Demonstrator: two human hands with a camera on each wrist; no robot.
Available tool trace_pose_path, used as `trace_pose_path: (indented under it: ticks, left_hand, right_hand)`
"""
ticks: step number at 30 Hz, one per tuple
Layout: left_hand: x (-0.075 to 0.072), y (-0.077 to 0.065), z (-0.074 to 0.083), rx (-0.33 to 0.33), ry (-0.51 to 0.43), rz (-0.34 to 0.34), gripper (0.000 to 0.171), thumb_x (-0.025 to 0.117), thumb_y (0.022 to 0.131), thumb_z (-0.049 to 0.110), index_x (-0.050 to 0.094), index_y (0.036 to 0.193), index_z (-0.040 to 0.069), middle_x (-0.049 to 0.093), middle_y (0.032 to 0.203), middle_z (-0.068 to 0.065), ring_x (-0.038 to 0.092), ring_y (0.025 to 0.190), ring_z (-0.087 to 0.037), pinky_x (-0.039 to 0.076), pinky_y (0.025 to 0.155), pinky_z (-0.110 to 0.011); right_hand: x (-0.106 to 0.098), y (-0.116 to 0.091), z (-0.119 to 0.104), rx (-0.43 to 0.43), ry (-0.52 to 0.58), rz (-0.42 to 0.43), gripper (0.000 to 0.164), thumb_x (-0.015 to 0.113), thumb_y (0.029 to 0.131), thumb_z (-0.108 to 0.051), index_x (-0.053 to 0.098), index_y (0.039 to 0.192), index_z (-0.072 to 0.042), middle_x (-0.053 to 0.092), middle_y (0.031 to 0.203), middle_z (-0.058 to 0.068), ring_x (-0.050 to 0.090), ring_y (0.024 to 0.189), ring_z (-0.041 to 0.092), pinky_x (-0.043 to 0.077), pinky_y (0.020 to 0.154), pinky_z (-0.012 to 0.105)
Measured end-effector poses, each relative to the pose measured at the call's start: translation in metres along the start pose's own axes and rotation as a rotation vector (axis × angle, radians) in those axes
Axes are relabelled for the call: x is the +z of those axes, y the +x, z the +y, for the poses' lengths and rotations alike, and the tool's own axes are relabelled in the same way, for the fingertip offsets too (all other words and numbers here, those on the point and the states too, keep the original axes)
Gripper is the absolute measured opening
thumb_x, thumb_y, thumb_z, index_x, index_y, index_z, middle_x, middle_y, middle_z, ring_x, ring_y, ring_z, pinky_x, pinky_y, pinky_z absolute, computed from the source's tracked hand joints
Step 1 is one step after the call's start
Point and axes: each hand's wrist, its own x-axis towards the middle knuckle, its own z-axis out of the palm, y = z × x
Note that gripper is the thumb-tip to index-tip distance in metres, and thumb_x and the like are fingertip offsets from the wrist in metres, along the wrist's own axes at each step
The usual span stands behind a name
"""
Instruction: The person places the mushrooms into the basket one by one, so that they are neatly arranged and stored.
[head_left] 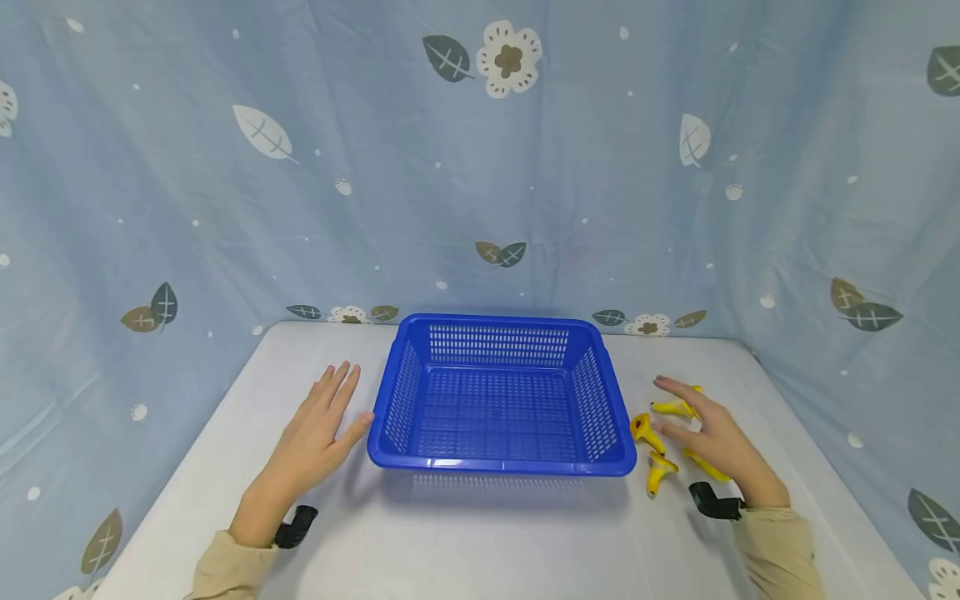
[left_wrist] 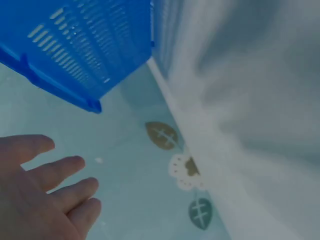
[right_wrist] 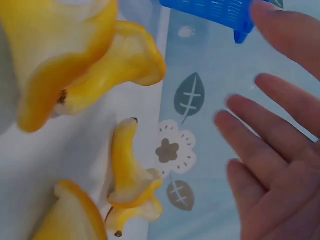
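Note:
A blue plastic basket with slotted walls stands upright on the white table, and nothing lies in it. My left hand is beside its left wall, fingers straight, thumb close to the rim; whether it touches I cannot tell. In the left wrist view, the left hand holds nothing. Several yellow trumpet-shaped pieces with dark tips, like chanterelle mushrooms, lie right of the basket. My right hand hovers over them, partly hiding some. The right wrist view shows its fingers spread and empty, apart from the nearest yellow mushroom.
The white table runs back to a blue curtain printed with leaves and flowers. Black wrist straps show at both wrists, below beige sleeves.

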Motion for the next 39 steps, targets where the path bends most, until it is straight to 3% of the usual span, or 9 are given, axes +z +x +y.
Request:
trace_pose_path:
  ticks: [8, 14, 24, 39]
  left_hand:
    - [-0.006, 0.007, 0.017, -0.045, -0.107, -0.135, 0.098, 0.064, 0.091, 0.056, 0.015, 0.159, 0.006, 0.01, 0.165, -0.015, 0.007, 0.151, -0.036, 0.012, 0.119, -0.055]
    - [-0.009, 0.012, 0.034, -0.051, -0.184, -0.241, 0.122, 0.077, 0.075, 0.063, 0.01, 0.16, 0.008, 0.0, 0.166, -0.01, -0.001, 0.151, -0.034, 0.011, 0.118, -0.06]
    - [0.004, 0.018, 0.045, 0.047, -0.106, -0.251, 0.14, 0.072, 0.064, 0.079, 0.011, 0.156, -0.005, 0.0, 0.164, -0.022, -0.003, 0.151, -0.037, 0.01, 0.119, -0.057]
    - [0.015, 0.017, 0.05, 0.013, -0.102, -0.27, 0.142, 0.071, 0.066, 0.08, 0.006, 0.154, -0.01, -0.006, 0.163, -0.025, -0.01, 0.15, -0.034, 0.011, 0.119, -0.056]
  right_hand:
    - [0.003, 0.009, 0.001, -0.008, 0.005, -0.075, 0.06, 0.073, 0.091, -0.017, 0.049, 0.144, -0.004, 0.05, 0.142, 0.025, 0.045, 0.127, 0.05, 0.031, 0.099, 0.074]
    - [0.009, 0.016, -0.001, 0.068, 0.051, -0.167, 0.055, 0.075, 0.087, -0.012, 0.056, 0.138, -0.002, 0.054, 0.141, 0.02, 0.042, 0.131, 0.048, 0.031, 0.101, 0.073]
    - [0.023, 0.022, 0.003, 0.136, -0.02, -0.197, 0.05, 0.075, 0.085, -0.004, 0.062, 0.133, -0.003, 0.058, 0.136, 0.019, 0.042, 0.131, 0.048, 0.031, 0.104, 0.07]
    - [0.033, 0.024, 0.0, 0.147, -0.079, -0.215, 0.039, 0.071, 0.082, 0.009, 0.069, 0.12, 0.001, 0.066, 0.121, 0.019, 0.056, 0.116, 0.044, 0.042, 0.098, 0.065]
